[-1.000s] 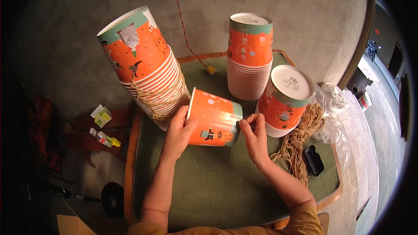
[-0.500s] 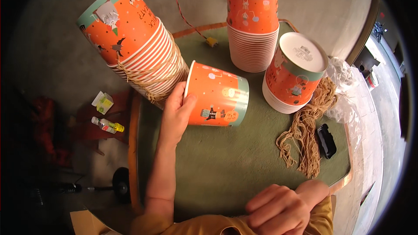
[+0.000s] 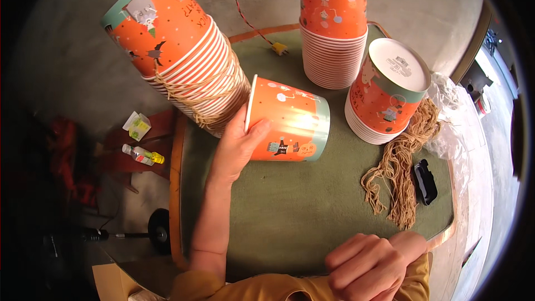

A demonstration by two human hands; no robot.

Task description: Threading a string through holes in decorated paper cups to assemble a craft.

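At the middle of the round green table (image 3: 177, 189), a little toward its left edge: 1 orange paper cup (image 3: 290, 120) on its side, wide mouth facing left, teal-banded base facing right. Held at the mouth by the left hand (image 3: 237, 147), half closed, thumb pressed on the outer wall, the other fingers curled around the rim and mostly hidden. Down at the near edge: the right hand (image 3: 368, 265), rolled into a loose fist well apart from the cup; cannot tell whether anything sits inside it.

Just beside the left knuckles, at the left edge: a tall stack of cups (image 3: 178, 50), leaning outward and bound with tan twine (image 3: 206, 97). At the far edge: a 2nd stack (image 3: 333, 28), upright, base up. Toward the right edge: a 3rd, shorter stack (image 3: 384, 97), tilted, with a loose twine bundle (image 3: 398, 173) trailing from under it, a small black object (image 3: 424, 181) next to that, and clear plastic wrap (image 3: 454, 117) beyond.

For a clean hold, probably best to:
- Keep the grip on the rolled rim, likely the stiffest part of the cup.
- Go light with the thumb; a thin paper wall probably dents easily.
- Steady the cup against rolling on its side.
- Mind the leaning bound stack so close to the knuckles; a nudge could tip it off the edge.
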